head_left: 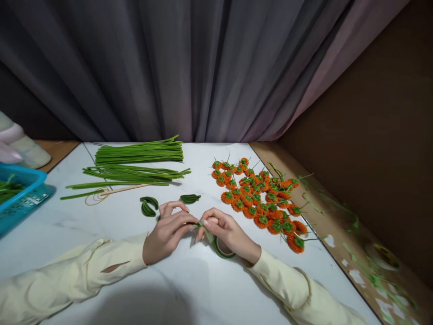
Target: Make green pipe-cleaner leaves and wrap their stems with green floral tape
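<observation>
My left hand [169, 232] and my right hand [230, 231] meet low in the middle of the table, fingertips almost touching. Both pinch a strip of green floral tape [210, 234]; a small green piece shows between the fingertips, its shape mostly covered. The strip leads to a tape roll [223, 255] under my right palm, partly hidden. Just beyond my left hand lie dark green curved leaves [148, 208] of fuzzy pipe cleaner, with another leaf bundle [190, 198] farther right.
Green pipe cleaners [138, 152] lie in bundles at the back. A wooden stick [126, 188] rests near thin rubber bands [96, 197]. Many orange fuzzy persimmons [249, 212] with green tops cover the right side. A blue basket [32, 178] stands left; scraps [356, 277] litter the right edge.
</observation>
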A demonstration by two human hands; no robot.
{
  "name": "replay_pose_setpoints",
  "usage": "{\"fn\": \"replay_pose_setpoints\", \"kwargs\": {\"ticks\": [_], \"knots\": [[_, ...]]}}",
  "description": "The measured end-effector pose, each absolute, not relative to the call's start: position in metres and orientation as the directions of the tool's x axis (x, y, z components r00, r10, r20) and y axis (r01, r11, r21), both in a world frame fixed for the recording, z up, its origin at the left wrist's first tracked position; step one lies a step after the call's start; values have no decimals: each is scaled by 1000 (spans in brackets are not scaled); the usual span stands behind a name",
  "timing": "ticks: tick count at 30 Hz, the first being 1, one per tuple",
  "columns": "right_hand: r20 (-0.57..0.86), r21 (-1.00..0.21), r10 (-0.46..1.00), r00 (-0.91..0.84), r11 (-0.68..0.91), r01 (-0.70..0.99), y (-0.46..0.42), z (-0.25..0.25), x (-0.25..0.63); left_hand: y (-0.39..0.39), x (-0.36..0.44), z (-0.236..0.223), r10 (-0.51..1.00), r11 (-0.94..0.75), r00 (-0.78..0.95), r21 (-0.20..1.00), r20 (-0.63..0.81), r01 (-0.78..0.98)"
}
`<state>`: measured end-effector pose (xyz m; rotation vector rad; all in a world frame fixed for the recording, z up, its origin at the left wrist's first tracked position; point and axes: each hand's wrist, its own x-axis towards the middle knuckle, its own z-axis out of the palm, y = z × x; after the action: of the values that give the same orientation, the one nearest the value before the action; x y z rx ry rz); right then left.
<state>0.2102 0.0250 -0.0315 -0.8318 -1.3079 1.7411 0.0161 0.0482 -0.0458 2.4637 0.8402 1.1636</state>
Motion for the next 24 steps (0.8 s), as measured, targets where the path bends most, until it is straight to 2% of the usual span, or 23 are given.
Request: {"fn": "replay_pose_setpoints", "kwargs": {"ticks": [5,10,15,21,24], "knots": [[-33,-991,890,-455,-89,-103,23,-34,210,47,16,-43,596,-803,506,457,623,383],[-26,-999,899,-438,-44,-31,22,-36,209,43,20,-40,704,-709,468,564,535,423],[-24,-999,914,-405,-32,-14,21,-38,209,43,22,-39,757,-650,443,616,480,444],[-44,-988,899,-436,-104,-115,23,-34,211,45,22,-40,805,-580,425,701,414,415],[-32,-976,895,-445,-124,-179,24,-32,211,46,21,-41,801,-583,434,705,413,403]]}}
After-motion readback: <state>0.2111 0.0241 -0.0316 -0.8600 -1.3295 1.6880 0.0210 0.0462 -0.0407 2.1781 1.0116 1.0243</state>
